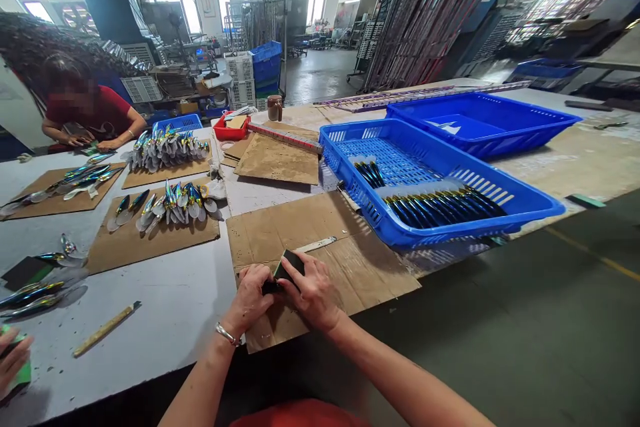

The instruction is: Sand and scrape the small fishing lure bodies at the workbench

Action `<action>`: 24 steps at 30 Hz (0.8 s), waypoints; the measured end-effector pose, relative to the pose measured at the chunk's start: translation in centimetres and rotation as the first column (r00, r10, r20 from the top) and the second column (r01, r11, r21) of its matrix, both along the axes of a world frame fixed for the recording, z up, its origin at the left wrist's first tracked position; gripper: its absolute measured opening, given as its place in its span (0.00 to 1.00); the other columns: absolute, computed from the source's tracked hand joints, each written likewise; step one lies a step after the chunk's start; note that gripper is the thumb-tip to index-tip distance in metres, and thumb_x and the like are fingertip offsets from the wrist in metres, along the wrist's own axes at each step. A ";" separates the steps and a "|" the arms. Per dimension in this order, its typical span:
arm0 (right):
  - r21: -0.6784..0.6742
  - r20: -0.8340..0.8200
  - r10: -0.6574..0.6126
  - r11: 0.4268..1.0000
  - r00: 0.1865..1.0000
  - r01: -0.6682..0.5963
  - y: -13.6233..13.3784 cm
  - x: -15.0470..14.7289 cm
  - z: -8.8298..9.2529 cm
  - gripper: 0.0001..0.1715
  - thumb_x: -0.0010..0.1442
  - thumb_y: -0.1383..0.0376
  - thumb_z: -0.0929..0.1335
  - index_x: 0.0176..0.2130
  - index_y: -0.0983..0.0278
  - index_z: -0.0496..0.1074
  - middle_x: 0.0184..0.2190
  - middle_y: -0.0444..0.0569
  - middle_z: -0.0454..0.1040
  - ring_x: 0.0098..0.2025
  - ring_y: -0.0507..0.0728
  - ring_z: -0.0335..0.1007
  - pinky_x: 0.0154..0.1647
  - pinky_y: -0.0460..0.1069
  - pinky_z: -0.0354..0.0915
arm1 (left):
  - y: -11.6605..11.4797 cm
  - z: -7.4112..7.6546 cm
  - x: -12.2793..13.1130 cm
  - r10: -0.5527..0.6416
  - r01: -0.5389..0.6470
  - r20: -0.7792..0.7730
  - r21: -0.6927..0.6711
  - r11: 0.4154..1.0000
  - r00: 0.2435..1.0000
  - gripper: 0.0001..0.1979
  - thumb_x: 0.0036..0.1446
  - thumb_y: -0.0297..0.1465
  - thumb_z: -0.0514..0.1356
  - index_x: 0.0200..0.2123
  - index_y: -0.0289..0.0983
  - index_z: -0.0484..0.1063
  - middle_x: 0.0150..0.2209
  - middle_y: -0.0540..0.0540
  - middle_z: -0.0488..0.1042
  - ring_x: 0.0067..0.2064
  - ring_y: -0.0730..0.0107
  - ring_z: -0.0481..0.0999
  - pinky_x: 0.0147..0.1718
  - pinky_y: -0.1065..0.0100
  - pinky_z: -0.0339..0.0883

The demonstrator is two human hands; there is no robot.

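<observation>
Both my hands meet over a sheet of brown cardboard (350, 260) near the table's front edge. My left hand (251, 295), a bangle on its wrist, is closed on a small dark piece (273, 286) that it pinches low down. My right hand (313, 290) is closed round a dark block with a green edge (289, 263), pressed against that piece. A narrow metal strip (316, 245) lies on the cardboard just beyond my fingers.
A blue basket (530, 210) to the right holds rows of iridescent blue utensils. A second blue basket (550, 127) stands behind it. Shiny spoons (170, 203) lie on cardboard sheets to the left. A person in red (95, 113) works at far left. Another person's hand (13, 357) shows at the lower left.
</observation>
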State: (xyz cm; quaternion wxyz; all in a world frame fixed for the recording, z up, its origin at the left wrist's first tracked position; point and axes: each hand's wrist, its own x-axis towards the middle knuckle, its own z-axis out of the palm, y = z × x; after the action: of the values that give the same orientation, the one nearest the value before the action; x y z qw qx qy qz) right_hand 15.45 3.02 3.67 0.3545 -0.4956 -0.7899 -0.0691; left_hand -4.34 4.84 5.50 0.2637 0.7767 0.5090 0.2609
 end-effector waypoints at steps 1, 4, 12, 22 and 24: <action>0.000 0.001 0.009 1.000 1.000 -0.009 -0.3 0.3 0.0 0.26 0.76 0.53 0.59 0.60 0.62 0.74 0.58 0.63 0.65 0.57 0.69 0.64 0.53 0.61 0.64 | -0.1 0.0 0.0 0.000 0.000 0.004 0.002 1.000 1.000 0.07 0.52 0.26 0.63 0.31 0.39 0.66 0.34 0.51 0.73 0.41 0.64 0.70 0.47 0.60 0.57; 0.007 0.009 0.006 1.000 1.000 -0.006 -1.7 1.9 -0.4 0.24 0.76 0.55 0.60 0.61 0.62 0.73 0.58 0.63 0.64 0.57 0.69 0.64 0.53 0.61 0.63 | -0.2 0.0 0.1 -0.006 0.006 0.006 0.002 1.000 1.000 0.07 0.52 0.27 0.64 0.31 0.39 0.67 0.34 0.51 0.74 0.41 0.64 0.70 0.47 0.60 0.57; -0.159 0.129 -0.106 0.979 0.986 0.127 2.2 -1.7 0.6 0.22 0.72 0.53 0.67 0.59 0.59 0.74 0.56 0.61 0.67 0.54 0.68 0.64 0.52 0.59 0.61 | -0.2 -0.5 -0.1 -0.018 0.017 0.015 0.049 0.999 1.000 0.08 0.51 0.24 0.64 0.31 0.39 0.66 0.34 0.51 0.74 0.41 0.65 0.70 0.49 0.60 0.56; -0.141 0.133 -0.356 0.917 0.925 0.373 6.3 8.5 1.7 0.30 0.70 0.51 0.67 0.61 0.68 0.70 0.63 0.67 0.62 0.63 0.73 0.58 0.61 0.65 0.57 | 0.6 0.5 -0.6 -0.049 0.046 0.129 0.030 0.999 0.990 0.10 0.56 0.34 0.66 0.42 0.42 0.77 0.42 0.46 0.79 0.47 0.59 0.74 0.53 0.56 0.59; -0.139 0.003 -0.285 0.949 0.958 0.283 5.0 8.9 1.4 0.31 0.70 0.50 0.64 0.61 0.70 0.70 0.63 0.68 0.62 0.64 0.72 0.58 0.62 0.65 0.58 | 1.1 1.3 -0.6 0.044 -0.054 0.248 0.033 0.998 0.968 0.12 0.58 0.39 0.64 0.44 0.42 0.78 0.44 0.44 0.79 0.47 0.58 0.75 0.52 0.57 0.62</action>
State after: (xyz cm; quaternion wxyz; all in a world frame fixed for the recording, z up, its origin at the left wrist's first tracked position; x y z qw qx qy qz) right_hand 24.32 7.98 5.07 0.3126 -0.6280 -0.7101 -0.0605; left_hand -4.89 5.92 6.77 0.3033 0.7304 0.4860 0.3719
